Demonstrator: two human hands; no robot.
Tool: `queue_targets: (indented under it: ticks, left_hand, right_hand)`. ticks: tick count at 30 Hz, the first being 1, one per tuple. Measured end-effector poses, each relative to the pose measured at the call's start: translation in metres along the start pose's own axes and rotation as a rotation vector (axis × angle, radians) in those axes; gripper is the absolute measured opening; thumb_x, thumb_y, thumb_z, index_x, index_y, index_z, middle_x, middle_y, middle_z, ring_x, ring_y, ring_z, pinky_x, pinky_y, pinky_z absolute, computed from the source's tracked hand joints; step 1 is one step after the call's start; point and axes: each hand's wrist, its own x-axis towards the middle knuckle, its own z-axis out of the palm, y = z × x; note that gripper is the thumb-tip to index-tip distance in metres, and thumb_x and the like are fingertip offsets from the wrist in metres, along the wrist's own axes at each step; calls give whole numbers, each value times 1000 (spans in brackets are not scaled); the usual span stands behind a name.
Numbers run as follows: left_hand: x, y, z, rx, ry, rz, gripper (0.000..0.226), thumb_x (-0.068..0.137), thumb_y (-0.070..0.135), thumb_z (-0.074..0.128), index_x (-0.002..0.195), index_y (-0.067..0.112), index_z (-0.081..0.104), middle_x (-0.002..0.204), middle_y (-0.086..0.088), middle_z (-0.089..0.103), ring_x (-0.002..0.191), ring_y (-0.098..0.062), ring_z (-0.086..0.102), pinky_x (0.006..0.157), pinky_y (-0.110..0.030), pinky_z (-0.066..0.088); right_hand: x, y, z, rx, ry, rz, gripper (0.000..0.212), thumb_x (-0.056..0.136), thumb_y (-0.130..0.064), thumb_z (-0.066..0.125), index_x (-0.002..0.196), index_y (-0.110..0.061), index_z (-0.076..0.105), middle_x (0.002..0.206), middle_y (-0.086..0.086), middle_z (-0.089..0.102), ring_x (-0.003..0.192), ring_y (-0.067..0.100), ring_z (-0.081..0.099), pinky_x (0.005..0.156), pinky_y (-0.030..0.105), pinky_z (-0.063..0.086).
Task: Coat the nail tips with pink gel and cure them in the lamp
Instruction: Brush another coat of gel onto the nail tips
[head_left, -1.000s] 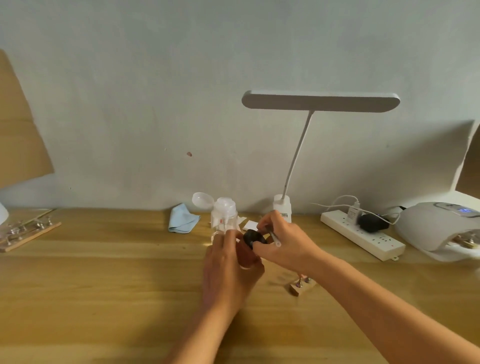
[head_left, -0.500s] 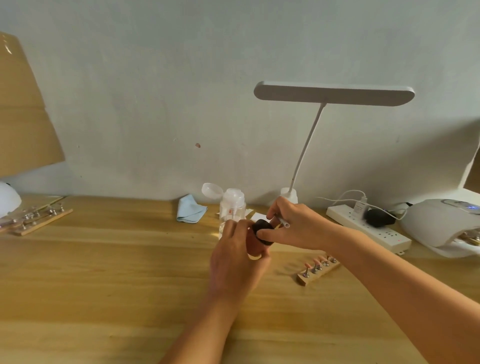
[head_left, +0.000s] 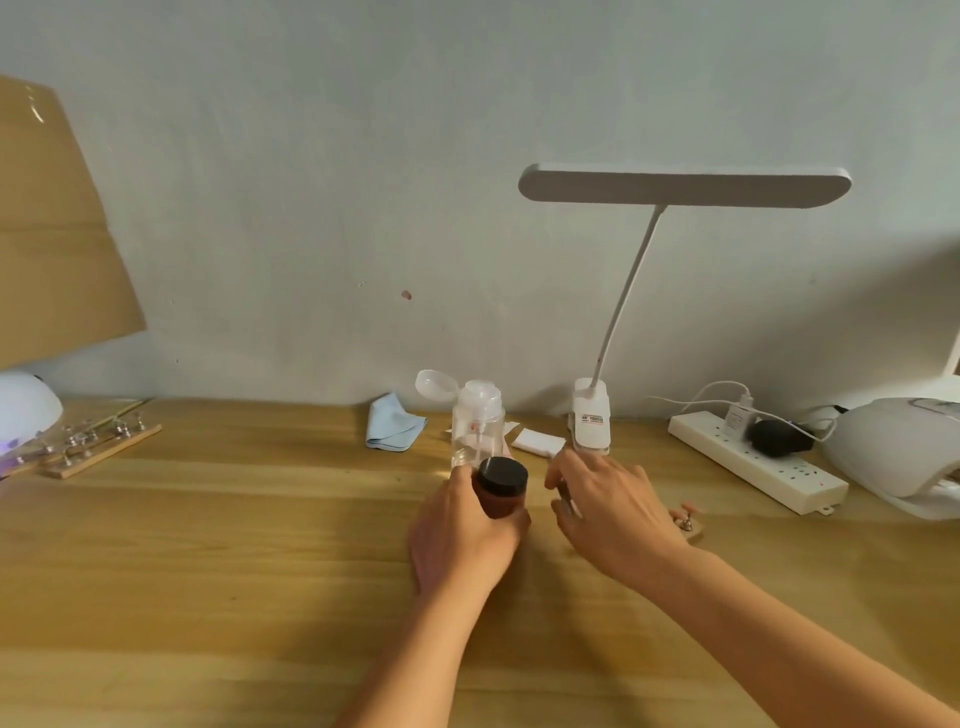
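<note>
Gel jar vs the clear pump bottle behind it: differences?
The gel jar is dark, black cap on; the pump bottle is clear, its flip lid open. The jar is shorter. The left hand grips the jar; the bottle stands on the table. Both are round.

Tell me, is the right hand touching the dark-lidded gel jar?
No; a visible gap separates the right hand from the gel jar, which only the left hand grips.

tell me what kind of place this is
Most likely a nail-art workstation, perhaps at home: a white curing lamp on the wooden desk, wooden strips of nail-tip stands at far left, and a dark-lidded gel jar held in the left hand.
</note>
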Motion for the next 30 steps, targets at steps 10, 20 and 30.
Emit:
queue_targets:
  ticks: [10,20,30]
  left_hand:
    - [-1,1,2,-17,42,-35,54,79,53,70,119,29,43,114,9,66,108,-21,63,87,-37,52]
    - [5,0,7,33,29,-60,59,79,56,72,121,24,46,120,1,64,108,-27,61,81,-36,50]
    - [-7,2,1,-5,84,-1,74,71,40,81,129,10,46,124,-8,54,111,-25,54,87,-35,44]
  right_hand:
    - [11,-9,14,-135,-233,-53,44,96,-24,44,139,-25,38,142,-3,53,134,21,45,117,44,19]
    - [0,-21,-4,-316,-272,-125,60,101,-27,36,154,-12,14,140,5,55,139,29,40,118,60,-8]
    - [23,10,-74,331,10,235,33,96,-11,34,127,-16,42,113,11,68,106,33,60,103,44,42]
